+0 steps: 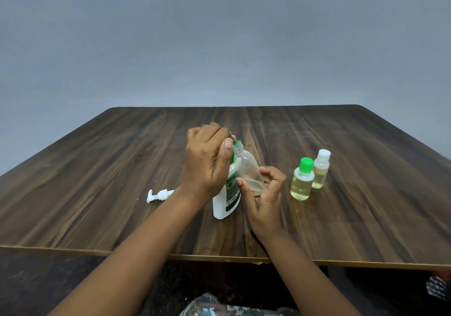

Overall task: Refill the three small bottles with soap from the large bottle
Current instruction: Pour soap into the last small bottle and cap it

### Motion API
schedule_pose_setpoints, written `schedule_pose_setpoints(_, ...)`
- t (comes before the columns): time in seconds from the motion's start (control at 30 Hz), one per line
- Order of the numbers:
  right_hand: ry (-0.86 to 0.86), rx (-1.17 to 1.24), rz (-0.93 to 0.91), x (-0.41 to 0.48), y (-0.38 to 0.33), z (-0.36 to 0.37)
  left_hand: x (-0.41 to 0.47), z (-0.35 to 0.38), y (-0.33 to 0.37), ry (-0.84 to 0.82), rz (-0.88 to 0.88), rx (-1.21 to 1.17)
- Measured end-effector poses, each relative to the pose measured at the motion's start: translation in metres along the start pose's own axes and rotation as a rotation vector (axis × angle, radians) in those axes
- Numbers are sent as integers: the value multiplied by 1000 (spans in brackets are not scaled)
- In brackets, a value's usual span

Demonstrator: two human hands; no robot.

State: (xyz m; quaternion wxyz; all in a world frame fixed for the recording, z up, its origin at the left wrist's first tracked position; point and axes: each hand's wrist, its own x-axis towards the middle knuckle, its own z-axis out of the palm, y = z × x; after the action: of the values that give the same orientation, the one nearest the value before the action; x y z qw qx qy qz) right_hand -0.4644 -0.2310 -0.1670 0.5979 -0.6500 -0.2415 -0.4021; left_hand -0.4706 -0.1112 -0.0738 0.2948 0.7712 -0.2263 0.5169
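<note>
While the dark wood-grain table (317,218) bears everything, the tall white plastic soap bottle with a green label (225,199) stands near its front edge. The left hand (207,162) pinches a green cap at the neck of a nearly empty clear small bottle (249,169), which the right hand (264,193) grips, tilted, at its base. Two filled small bottles (one green-capped (302,180), one white-capped (321,169)) stand right; a white pump head (158,195) lies left.

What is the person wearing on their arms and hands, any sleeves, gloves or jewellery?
Nothing that shows. Both forearms are bare from the bottom edge of the picture up to the wrists, with no sleeves in sight. The left hand and the right hand wear no gloves, and no rings, watch or bracelets can be seen. The nails are short and unpainted. A patterned cloth shows at the bottom edge.
</note>
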Motion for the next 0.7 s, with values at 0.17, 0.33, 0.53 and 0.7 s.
schedule_pose_setpoints(0.17,-6,-21,-6,-3,-4,-3,-9,4,-1,9,-7,40)
schedule_pose_setpoints(0.33,-5,-33,-2,-1,-4,-2,-3,0,1,9,14,-2)
schedule_pose_setpoints(0.53,6,-26,-8,-2,-3,-1,0,3,-2,-7,67,41)
schedule_pose_setpoints(0.7,11,-45,-23,-4,-2,-2,-8,7,-5,36,14,26)
